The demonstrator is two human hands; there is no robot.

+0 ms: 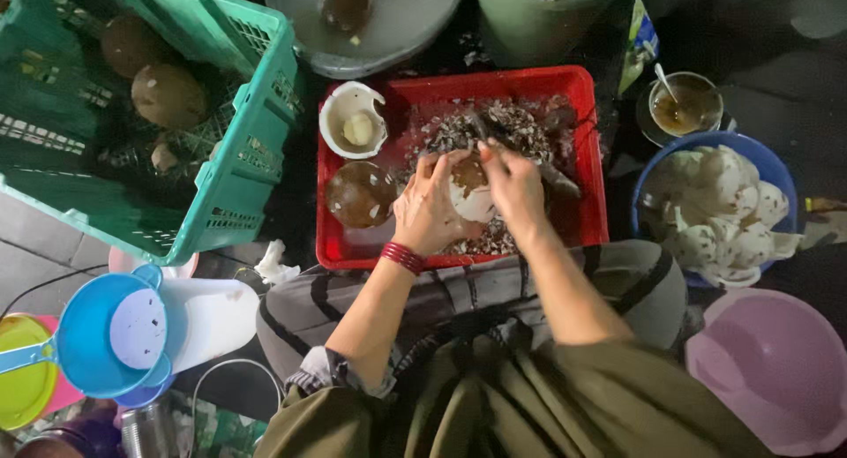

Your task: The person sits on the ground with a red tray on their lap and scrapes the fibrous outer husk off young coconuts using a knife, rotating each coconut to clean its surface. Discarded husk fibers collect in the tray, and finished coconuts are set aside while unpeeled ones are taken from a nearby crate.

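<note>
Both the left hand (430, 206) and right hand (514, 186) are clamped on that half-peeled coconut (470, 193), and it looks like a blade's in there, so one slip nicks a finger.

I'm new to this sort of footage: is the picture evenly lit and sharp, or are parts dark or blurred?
Head view: light falls mostly on the middle, where both hands, left and right, hold a coconut over the red tray; the top right corner sinks into near black; the white pieces in the blue bowl look slightly washed out; the hands and shavings are a little soft, not crisp.
</note>
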